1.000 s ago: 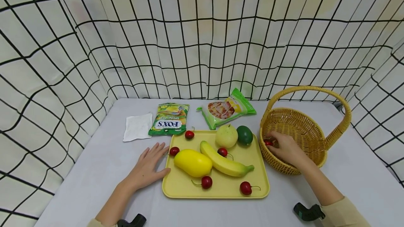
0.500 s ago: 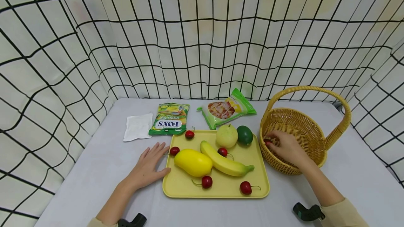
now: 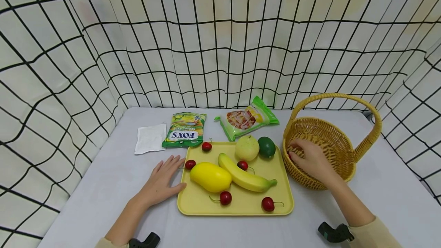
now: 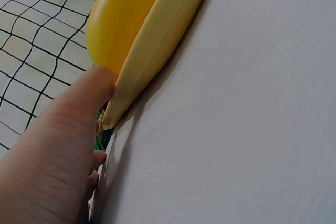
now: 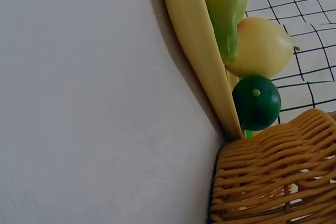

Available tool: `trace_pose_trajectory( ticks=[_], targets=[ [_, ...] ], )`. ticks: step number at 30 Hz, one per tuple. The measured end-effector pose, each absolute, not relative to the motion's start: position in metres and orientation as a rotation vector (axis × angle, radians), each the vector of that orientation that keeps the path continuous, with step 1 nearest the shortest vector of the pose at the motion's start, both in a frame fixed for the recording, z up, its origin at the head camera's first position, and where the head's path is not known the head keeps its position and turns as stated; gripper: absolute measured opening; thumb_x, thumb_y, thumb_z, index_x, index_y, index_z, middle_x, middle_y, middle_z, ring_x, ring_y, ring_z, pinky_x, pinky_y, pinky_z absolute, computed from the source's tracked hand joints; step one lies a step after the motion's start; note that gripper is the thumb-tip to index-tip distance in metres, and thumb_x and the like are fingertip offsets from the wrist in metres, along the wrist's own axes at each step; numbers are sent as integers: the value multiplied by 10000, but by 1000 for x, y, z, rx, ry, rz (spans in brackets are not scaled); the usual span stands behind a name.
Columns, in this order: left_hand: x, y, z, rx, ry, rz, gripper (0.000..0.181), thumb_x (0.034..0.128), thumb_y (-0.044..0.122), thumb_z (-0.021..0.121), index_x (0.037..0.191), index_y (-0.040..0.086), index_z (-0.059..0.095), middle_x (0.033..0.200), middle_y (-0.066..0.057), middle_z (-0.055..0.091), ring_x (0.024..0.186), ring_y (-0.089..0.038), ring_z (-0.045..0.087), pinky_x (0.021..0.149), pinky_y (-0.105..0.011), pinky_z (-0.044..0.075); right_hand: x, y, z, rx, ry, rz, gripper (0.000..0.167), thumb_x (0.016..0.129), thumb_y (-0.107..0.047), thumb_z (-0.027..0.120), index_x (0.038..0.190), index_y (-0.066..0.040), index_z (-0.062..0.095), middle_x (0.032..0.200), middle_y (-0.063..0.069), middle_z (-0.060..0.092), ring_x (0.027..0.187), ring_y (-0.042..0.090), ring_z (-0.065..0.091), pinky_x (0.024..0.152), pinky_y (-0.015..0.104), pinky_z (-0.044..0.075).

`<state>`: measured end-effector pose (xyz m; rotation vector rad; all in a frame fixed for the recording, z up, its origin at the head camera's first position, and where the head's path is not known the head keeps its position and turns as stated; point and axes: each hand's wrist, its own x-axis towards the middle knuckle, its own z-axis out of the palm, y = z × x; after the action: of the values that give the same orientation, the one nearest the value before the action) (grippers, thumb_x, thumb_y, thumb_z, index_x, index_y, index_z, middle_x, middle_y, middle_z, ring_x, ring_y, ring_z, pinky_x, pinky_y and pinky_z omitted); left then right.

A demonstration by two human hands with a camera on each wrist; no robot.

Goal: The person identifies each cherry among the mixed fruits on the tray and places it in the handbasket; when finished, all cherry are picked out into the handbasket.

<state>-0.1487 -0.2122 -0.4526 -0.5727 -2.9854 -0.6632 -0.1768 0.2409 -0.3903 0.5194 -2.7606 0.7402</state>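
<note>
The left hand [image 3: 161, 185] lies spread on the table, its thumb and fingertips at the left rim of the yellow tray [image 3: 237, 210]; the left wrist view shows the thumb against the rim. Inside the wicker basket [image 3: 330, 137], at its left wall, the right hand [image 3: 311, 162] pinches a red cherry [image 3: 290, 157], mostly hidden by its fingers. The right wrist view shows the basket's side [image 5: 273, 177] but not the hand. A yellow mango [image 3: 211, 177], banana [image 3: 246, 175], pale round fruit [image 3: 247, 148], dark green fruit [image 3: 267, 147] and several cherries [image 3: 225, 198] lie on the tray.
Behind the tray lie a green FOX'S bag [image 3: 185, 129] and a green-and-clear snack packet [image 3: 244, 119]. A white square packet [image 3: 150, 138] is at the left. The basket's handle [image 3: 373, 125] arches over it. Black-lined netting [image 3: 220, 60] surrounds the table.
Within the basket, the right hand has shifted slightly left, and less of the cherry at its fingers shows. The left hand stays where it was.
</note>
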Motion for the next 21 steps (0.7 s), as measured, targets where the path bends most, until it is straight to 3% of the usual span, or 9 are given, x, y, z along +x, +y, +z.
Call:
trace_pose_trajectory(
  ticks=[14, 21],
  targets=[
    [-148, -212, -451, -581, -2984, -666, 738, 792, 468, 621, 1408, 150, 368, 1451, -135, 319, 1352, -328, 198, 1072, -546, 70, -164, 218, -379, 649, -2631, 738, 278, 805, -65, 665, 1074, -23, 606, 1043, 112, 609, 955, 254, 558, 746, 409, 503],
    [-147, -212, -450, -590, -2974, -668, 735, 792, 468, 619, 1408, 152, 372, 1451, -132, 322, 1353, -325, 198, 1070, -550, 71, -158, 206, -378, 717, -2641, 732, 299, 817, -112, 671, 1103, -68, 598, 1080, 75, 576, 991, 218, 539, 776, 387, 496]
  ],
)
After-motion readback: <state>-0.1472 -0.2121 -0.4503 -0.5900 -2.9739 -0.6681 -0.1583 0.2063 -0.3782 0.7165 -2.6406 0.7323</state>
